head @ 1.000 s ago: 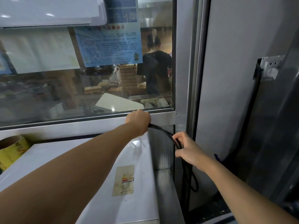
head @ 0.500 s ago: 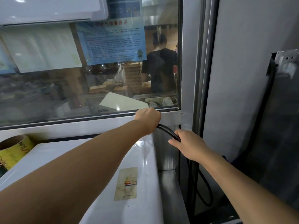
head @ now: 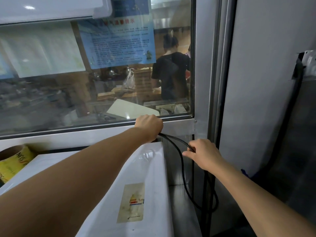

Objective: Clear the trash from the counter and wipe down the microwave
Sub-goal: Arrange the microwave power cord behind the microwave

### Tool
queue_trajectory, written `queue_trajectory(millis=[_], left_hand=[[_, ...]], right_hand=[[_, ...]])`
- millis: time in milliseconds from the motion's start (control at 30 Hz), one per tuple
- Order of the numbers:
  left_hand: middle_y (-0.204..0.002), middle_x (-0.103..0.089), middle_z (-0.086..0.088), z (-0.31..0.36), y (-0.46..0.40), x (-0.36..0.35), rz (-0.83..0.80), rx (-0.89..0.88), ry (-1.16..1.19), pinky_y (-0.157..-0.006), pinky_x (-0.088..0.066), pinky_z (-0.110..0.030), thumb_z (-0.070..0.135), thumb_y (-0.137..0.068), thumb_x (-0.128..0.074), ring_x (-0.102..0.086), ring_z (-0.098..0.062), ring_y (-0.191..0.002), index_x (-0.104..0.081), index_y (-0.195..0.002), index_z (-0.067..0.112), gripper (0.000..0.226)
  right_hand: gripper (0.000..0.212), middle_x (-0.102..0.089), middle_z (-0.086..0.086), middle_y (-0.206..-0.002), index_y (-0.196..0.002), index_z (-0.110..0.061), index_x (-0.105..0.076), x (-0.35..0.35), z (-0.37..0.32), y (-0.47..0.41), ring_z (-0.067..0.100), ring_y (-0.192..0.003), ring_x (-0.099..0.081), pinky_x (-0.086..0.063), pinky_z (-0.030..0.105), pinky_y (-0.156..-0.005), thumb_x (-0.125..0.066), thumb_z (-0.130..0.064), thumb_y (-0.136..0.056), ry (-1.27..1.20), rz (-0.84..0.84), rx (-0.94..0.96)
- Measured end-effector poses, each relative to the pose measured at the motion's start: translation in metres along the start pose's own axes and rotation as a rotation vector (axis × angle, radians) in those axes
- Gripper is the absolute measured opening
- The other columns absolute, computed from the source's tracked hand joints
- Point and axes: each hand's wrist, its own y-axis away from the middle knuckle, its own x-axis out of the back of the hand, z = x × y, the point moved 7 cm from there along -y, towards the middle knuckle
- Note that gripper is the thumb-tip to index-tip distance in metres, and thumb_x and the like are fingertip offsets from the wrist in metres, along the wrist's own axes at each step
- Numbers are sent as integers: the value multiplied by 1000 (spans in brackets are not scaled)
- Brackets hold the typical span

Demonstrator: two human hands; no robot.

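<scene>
Microwave (head: 119, 194) cord (head: 181, 161) gripped by both fists — left hand (head: 149, 126) behind it, right hand (head: 201, 153) beside; hard tug could yank plug.

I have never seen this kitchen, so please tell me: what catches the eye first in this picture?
First come the two bare arms reaching forward: the left hand and the right hand both grip a black cable at the back right corner of the white microwave. Behind them a large window carries a blue notice. A yellow tape roll sits at the left edge.
</scene>
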Motion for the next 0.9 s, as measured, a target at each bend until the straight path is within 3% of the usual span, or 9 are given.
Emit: queue_trajectory(millis=[133, 400, 533, 700, 800, 900], left_hand=[[-100, -64, -6, -5, -2, -1, 34, 32, -6, -63, -36, -30, 3, -89, -50, -60, -28, -89, -66, -103, 17, 25], [-101, -65, -7, -31, 1, -10, 26, 134, 0, -64, -37, -30, 6, -89, -54, -61, -29, -93, -66, -104, 16, 22], [-101, -65, -8, -45, 1, -17, 17, 180, 29, -63, -37, -30, 8, -88, -59, -61, -29, -92, -67, -105, 14, 20], [-99, -65, -9, -46, 0, -22, 29, 190, 82, -63, -37, -32, 8, -86, -59, -60, -30, -91, -67, -103, 14, 19], [-96, -65, -9, -42, 2, -31, 12, 198, 113, -62, -37, -32, 5, -83, -58, -57, -29, -84, -67, -99, 13, 20], [-96, -63, -10, -39, 3, -42, 3, 197, 147, -62, -37, -33, 7, -83, -59, -59, -33, -88, -65, -96, 12, 16]], right_hand=[[45, -45, 0, -57, -57, -15, -39, 0, 11, 0, 15, -53, -45, -31, 25, -49, -65, -37, -86, 59, -34, -68], [32, -57, 7, -77, -64, -14, -44, -23, 23, -15, 22, -69, -55, -41, 27, -58, -53, -17, -94, 0, 33, -156], [35, -50, 4, -71, -61, -15, -40, -31, 20, -24, 22, -68, -50, -36, 25, -60, -52, -15, -94, -73, 78, -183], [22, -64, 10, -75, -73, -10, -57, -58, 29, -33, 27, -74, -65, -55, 39, -69, -53, -16, -93, -281, 73, -219], [26, -65, 13, -74, -70, -5, -60, -82, 39, -33, 29, -73, -65, -55, 47, -73, -50, -13, -92, -412, 43, -241], [24, -67, 15, -83, -80, -4, -64, -104, 44, -35, 32, -82, -66, -54, 47, -78, -49, -15, -93, -466, -14, -294]])
